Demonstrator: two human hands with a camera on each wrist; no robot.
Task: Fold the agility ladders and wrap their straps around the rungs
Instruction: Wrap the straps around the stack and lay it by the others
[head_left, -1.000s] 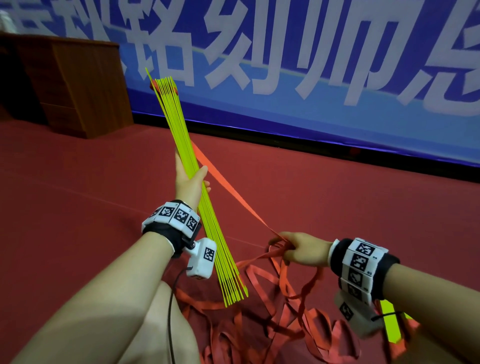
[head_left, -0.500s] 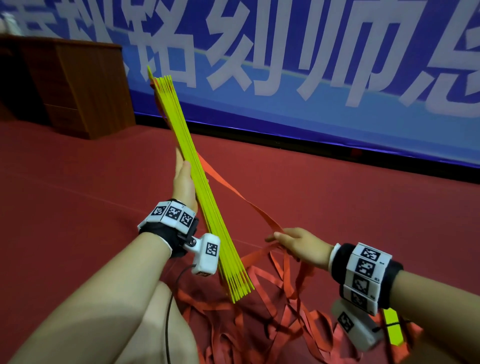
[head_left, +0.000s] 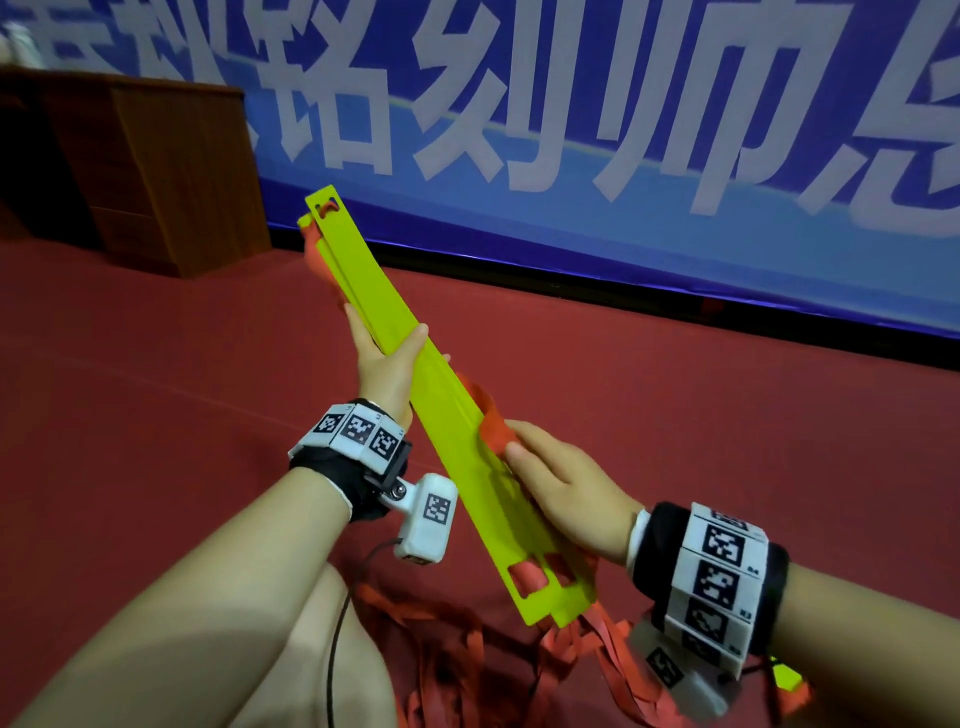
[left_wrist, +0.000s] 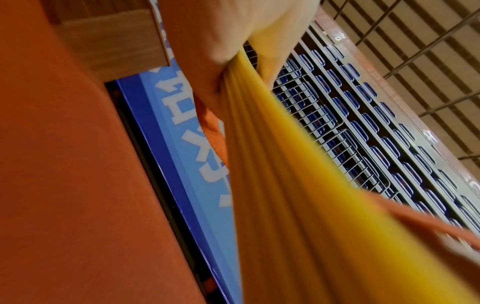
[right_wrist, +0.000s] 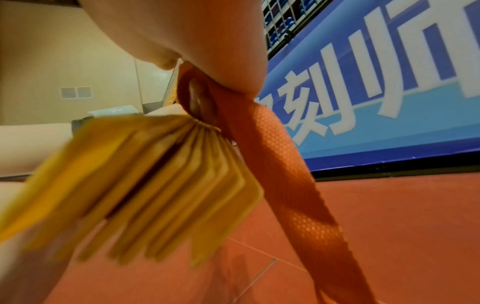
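Rung bundle (head_left: 415, 395): yellow flat rungs stacked face to face, held clear of the red floor (head_left: 156, 389); long axis slanting from upper left, toward the blue banner (head_left: 623, 182), down to lower right.
Left hand (head_left: 387, 371): grip closed round the bundle above its midpoint, thumb over the top face.
Right hand (head_left: 561, 488): grip pinching the orange strap (head_left: 493, 434) against the bundle's right edge, just below the left hand.
Strap slack (head_left: 587, 670): loose loops piled on the floor beneath the lower end.
Deciding relation: strap meeting the rungs crosswise at mid-length; right hand nearer, likely to carry the next turn around the long axis.
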